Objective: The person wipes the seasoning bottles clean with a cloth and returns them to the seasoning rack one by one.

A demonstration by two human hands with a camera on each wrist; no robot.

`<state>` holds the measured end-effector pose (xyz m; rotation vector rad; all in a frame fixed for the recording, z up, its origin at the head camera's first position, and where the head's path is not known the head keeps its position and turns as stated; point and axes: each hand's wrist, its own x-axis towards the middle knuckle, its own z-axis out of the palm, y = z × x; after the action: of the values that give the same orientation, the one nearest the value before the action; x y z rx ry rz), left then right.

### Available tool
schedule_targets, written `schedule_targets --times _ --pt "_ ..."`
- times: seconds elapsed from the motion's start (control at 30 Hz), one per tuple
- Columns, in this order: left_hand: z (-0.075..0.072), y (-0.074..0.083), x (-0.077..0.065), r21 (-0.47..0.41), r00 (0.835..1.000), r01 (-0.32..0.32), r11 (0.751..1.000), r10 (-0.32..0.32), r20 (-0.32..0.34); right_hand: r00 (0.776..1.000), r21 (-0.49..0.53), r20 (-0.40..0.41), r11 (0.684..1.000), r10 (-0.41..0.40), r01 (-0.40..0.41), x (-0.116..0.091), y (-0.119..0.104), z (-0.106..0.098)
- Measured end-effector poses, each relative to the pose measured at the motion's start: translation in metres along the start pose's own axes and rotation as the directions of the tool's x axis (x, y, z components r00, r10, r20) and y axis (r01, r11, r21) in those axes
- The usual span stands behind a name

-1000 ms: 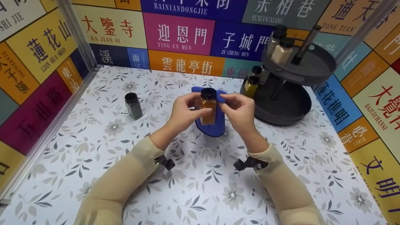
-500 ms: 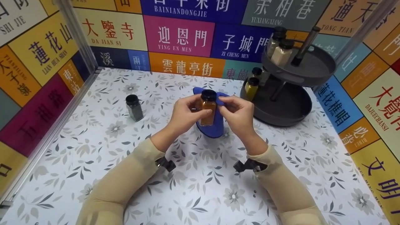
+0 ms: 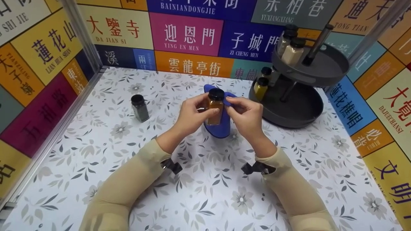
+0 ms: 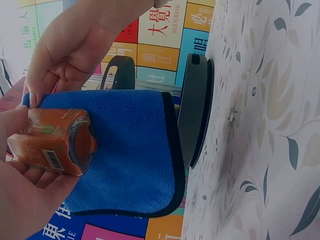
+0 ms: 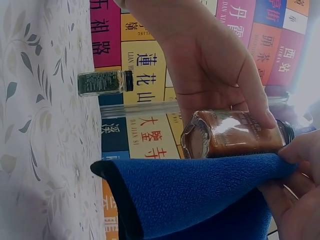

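We judge wiping underway: left hand [image 3: 192,114] curled round amber bottle [image 3: 214,120], right hand [image 3: 246,114] pinching blue cloth [image 3: 220,131], toward desk's [image 3: 205,195] far edge; next probably calls for rotating bottle.

Floral tabletop [image 3: 205,186], lettered wall [image 3: 186,21]; seemingly metal post [image 3: 84,32]

A white table [image 3: 205,192] with a grey leaf-and-flower print – on it, a black-capped jar [image 3: 140,110] stands upright at left, a dark two-tier rack [image 3: 297,110] at far right.
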<state>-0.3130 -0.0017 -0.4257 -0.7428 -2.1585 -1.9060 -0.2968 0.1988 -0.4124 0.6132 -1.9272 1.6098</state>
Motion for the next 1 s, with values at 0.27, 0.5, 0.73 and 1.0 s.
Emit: schedule_targets --times 0.27,0.5,0.73,1.0 --pt "-0.001 0.002 0.000 -0.050 0.998 -0.022 0.999 0.019 -0.068 0.999 -0.007 0.023 0.999 -0.039 0.040 -0.001 -0.001 0.003" --pt "-0.005 0.002 0.003 -0.092 0.987 -0.022 0.996 0.007 -0.159 0.994 -0.079 0.097 0.995 -0.053 0.061 -0.005 0.004 0.006" --pt "-0.013 0.006 0.007 -0.119 0.977 -0.034 0.992 0.007 -0.213 0.979 -0.136 0.204 0.990 0.001 0.028 -0.003 0.003 0.004" --pt "-0.011 0.004 0.005 -0.139 0.992 -0.031 0.990 0.013 -0.127 0.983 -0.123 0.144 0.987 0.118 -0.100 -0.002 0.003 0.001"
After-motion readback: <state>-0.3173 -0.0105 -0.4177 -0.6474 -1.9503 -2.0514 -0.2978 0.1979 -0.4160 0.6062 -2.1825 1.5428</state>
